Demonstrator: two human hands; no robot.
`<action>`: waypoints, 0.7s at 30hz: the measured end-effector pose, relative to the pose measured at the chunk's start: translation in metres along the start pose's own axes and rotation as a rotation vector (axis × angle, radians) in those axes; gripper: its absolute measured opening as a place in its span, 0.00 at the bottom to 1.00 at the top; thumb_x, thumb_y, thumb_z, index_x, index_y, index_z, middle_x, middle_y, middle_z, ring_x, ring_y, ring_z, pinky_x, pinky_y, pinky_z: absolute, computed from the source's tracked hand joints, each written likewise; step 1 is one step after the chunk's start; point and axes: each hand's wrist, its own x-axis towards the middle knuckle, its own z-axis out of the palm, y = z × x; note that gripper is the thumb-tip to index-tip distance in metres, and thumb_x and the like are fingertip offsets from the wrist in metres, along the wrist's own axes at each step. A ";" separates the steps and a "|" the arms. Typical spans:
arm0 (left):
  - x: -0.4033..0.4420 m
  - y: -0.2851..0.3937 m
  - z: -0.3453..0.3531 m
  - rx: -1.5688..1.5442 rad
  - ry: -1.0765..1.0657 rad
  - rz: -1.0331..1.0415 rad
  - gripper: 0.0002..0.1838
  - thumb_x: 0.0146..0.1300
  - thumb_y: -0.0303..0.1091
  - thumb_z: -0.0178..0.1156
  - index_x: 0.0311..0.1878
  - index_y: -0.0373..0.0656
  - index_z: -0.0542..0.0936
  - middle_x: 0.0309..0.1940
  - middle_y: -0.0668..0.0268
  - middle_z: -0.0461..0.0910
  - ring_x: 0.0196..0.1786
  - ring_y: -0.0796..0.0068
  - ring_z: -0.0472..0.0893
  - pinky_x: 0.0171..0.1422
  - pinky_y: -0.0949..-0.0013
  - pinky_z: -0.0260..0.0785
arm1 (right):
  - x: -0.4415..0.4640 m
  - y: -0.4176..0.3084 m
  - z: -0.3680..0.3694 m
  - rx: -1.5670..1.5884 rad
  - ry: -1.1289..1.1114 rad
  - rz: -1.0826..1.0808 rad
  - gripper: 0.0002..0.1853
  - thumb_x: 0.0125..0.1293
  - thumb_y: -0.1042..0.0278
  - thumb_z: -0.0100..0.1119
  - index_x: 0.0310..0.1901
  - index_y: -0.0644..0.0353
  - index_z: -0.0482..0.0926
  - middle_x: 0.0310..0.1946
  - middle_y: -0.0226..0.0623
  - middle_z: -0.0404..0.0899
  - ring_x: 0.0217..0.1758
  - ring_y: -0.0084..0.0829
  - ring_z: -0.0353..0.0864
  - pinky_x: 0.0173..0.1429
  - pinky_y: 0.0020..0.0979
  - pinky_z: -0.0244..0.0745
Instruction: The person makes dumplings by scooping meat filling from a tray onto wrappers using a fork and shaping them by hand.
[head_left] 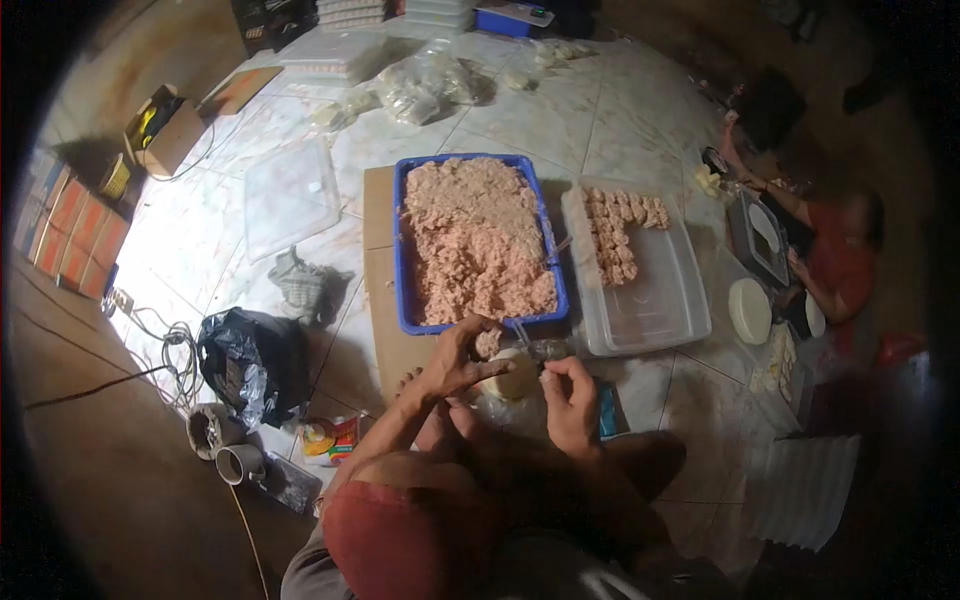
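Observation:
My left hand (458, 362) is curled around a small lump of minced filling (488, 343), at the near edge of a blue tub (402, 290). The tub holds a heap of pinkish minced filling (470, 240). Beneath my left thumb is a stack of pale round wrappers (511, 376). To the right of that stack, my right hand (573, 405) is pinched on a thin tool (523, 334), whose far end points to the tub's near rim; its exact kind is unclear. A clear plastic box (655, 300) beside the tub holds rows of small filled dumplings (612, 235).
Cardboard (380, 210) lies under the tub. A black plastic bag (250, 365), cables (178, 350) and a mug (240, 464) are at left. Plastic bags (430, 85) and stacked trays (440, 15) stand behind. Another person (840, 250) sits at right near containers (755, 235).

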 end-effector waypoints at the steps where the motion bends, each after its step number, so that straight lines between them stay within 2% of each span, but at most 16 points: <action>1: -0.004 0.000 0.000 -0.085 -0.033 0.010 0.26 0.52 0.38 0.78 0.50 0.35 0.80 0.39 0.52 0.84 0.43 0.60 0.84 0.50 0.61 0.75 | -0.002 -0.001 0.002 -0.014 0.027 -0.029 0.07 0.72 0.71 0.59 0.46 0.64 0.78 0.37 0.43 0.82 0.42 0.35 0.81 0.49 0.35 0.75; 2: -0.006 -0.011 0.005 -0.126 -0.109 -0.094 0.27 0.52 0.35 0.78 0.52 0.34 0.79 0.40 0.53 0.83 0.45 0.64 0.83 0.51 0.62 0.75 | -0.004 -0.004 0.003 -0.036 -0.117 0.067 0.07 0.72 0.71 0.59 0.46 0.64 0.78 0.37 0.43 0.82 0.42 0.36 0.81 0.49 0.35 0.75; 3: -0.010 -0.015 0.008 -0.124 -0.105 -0.101 0.27 0.52 0.35 0.78 0.52 0.34 0.79 0.40 0.53 0.83 0.45 0.64 0.83 0.51 0.62 0.75 | -0.003 -0.010 0.004 -0.057 -0.257 0.154 0.07 0.72 0.70 0.59 0.46 0.64 0.78 0.38 0.43 0.82 0.42 0.37 0.81 0.50 0.35 0.75; 4: -0.013 -0.019 0.008 -0.159 -0.062 -0.080 0.26 0.52 0.34 0.77 0.52 0.34 0.79 0.39 0.53 0.83 0.44 0.64 0.82 0.50 0.62 0.75 | -0.003 0.006 0.011 -0.003 -0.165 0.020 0.07 0.72 0.70 0.59 0.46 0.64 0.79 0.36 0.43 0.81 0.41 0.37 0.82 0.49 0.36 0.75; 5: -0.011 -0.024 0.008 -0.194 -0.012 -0.049 0.25 0.52 0.33 0.76 0.51 0.34 0.80 0.37 0.53 0.83 0.43 0.65 0.82 0.50 0.62 0.74 | 0.002 0.008 0.008 -0.002 -0.169 0.005 0.07 0.72 0.70 0.59 0.46 0.64 0.79 0.36 0.43 0.81 0.41 0.37 0.82 0.49 0.36 0.75; 7: -0.009 -0.003 -0.003 -0.278 0.017 -0.067 0.24 0.52 0.33 0.75 0.52 0.34 0.80 0.38 0.52 0.82 0.41 0.63 0.82 0.48 0.62 0.74 | 0.009 -0.010 -0.002 -0.020 -0.019 0.011 0.07 0.72 0.73 0.58 0.45 0.67 0.80 0.32 0.39 0.82 0.38 0.26 0.80 0.45 0.29 0.74; 8: -0.009 -0.005 -0.005 -0.127 -0.050 -0.193 0.24 0.52 0.34 0.76 0.51 0.35 0.80 0.39 0.54 0.83 0.42 0.65 0.82 0.48 0.62 0.74 | 0.005 0.004 0.008 0.034 -0.019 -0.051 0.06 0.72 0.73 0.59 0.44 0.67 0.80 0.33 0.38 0.81 0.39 0.23 0.78 0.45 0.28 0.74; 9: -0.012 -0.008 -0.005 0.027 -0.119 -0.314 0.25 0.52 0.35 0.78 0.50 0.35 0.80 0.41 0.56 0.83 0.43 0.66 0.81 0.48 0.63 0.74 | 0.006 0.005 0.016 -0.018 -0.174 -0.073 0.05 0.71 0.73 0.60 0.42 0.66 0.80 0.35 0.34 0.80 0.40 0.21 0.76 0.45 0.26 0.72; 10: -0.012 -0.011 0.001 0.047 -0.065 -0.251 0.21 0.53 0.34 0.81 0.44 0.39 0.80 0.36 0.67 0.82 0.41 0.78 0.78 0.47 0.69 0.74 | 0.004 0.001 0.014 -0.031 -0.240 0.027 0.05 0.71 0.73 0.60 0.42 0.66 0.80 0.35 0.41 0.81 0.40 0.29 0.80 0.46 0.30 0.74; 11: -0.016 -0.012 0.000 0.050 -0.062 -0.246 0.21 0.53 0.34 0.81 0.44 0.39 0.80 0.36 0.67 0.82 0.41 0.78 0.78 0.47 0.69 0.74 | 0.005 -0.005 0.012 -0.044 -0.303 0.124 0.05 0.71 0.72 0.59 0.42 0.65 0.79 0.35 0.47 0.82 0.40 0.37 0.83 0.46 0.34 0.75; 13: -0.015 0.005 -0.016 -0.368 0.105 0.098 0.20 0.52 0.37 0.76 0.41 0.34 0.79 0.32 0.55 0.82 0.36 0.63 0.82 0.43 0.62 0.74 | 0.005 -0.006 0.011 0.053 -0.044 0.009 0.05 0.72 0.73 0.59 0.42 0.65 0.79 0.34 0.47 0.80 0.39 0.38 0.83 0.45 0.34 0.75; 15: -0.022 -0.006 -0.024 -0.302 0.038 0.012 0.20 0.51 0.34 0.76 0.42 0.34 0.79 0.32 0.55 0.82 0.37 0.61 0.82 0.45 0.63 0.75 | 0.002 -0.003 0.012 0.045 -0.046 0.026 0.05 0.72 0.73 0.59 0.43 0.66 0.78 0.34 0.45 0.80 0.38 0.36 0.82 0.44 0.34 0.74; 17: -0.018 -0.014 -0.023 0.076 -0.119 -0.026 0.23 0.52 0.34 0.79 0.47 0.36 0.79 0.41 0.62 0.84 0.44 0.66 0.82 0.50 0.64 0.75 | 0.003 0.006 0.024 -0.044 -0.243 -0.139 0.05 0.72 0.73 0.59 0.43 0.66 0.78 0.34 0.43 0.81 0.40 0.33 0.82 0.45 0.34 0.75; 18: -0.016 -0.010 -0.024 0.193 -0.080 -0.100 0.25 0.54 0.38 0.80 0.50 0.36 0.80 0.41 0.65 0.84 0.45 0.71 0.80 0.51 0.63 0.75 | 0.007 -0.009 0.022 -0.073 -0.249 -0.024 0.06 0.71 0.73 0.59 0.43 0.66 0.78 0.34 0.41 0.81 0.39 0.31 0.82 0.45 0.34 0.76; 19: -0.014 -0.007 -0.027 0.197 -0.064 -0.092 0.25 0.54 0.38 0.80 0.50 0.36 0.80 0.41 0.65 0.84 0.45 0.71 0.80 0.51 0.63 0.75 | 0.016 -0.011 0.021 -0.074 -0.252 -0.042 0.06 0.71 0.73 0.59 0.43 0.66 0.78 0.34 0.41 0.81 0.39 0.31 0.82 0.45 0.34 0.76; 21: -0.023 0.010 -0.032 -0.375 0.097 -0.109 0.25 0.55 0.41 0.79 0.49 0.36 0.82 0.37 0.63 0.84 0.43 0.70 0.81 0.50 0.62 0.75 | 0.025 -0.010 0.010 -0.061 -0.116 -0.046 0.06 0.71 0.73 0.59 0.44 0.66 0.78 0.34 0.42 0.82 0.38 0.31 0.82 0.45 0.34 0.76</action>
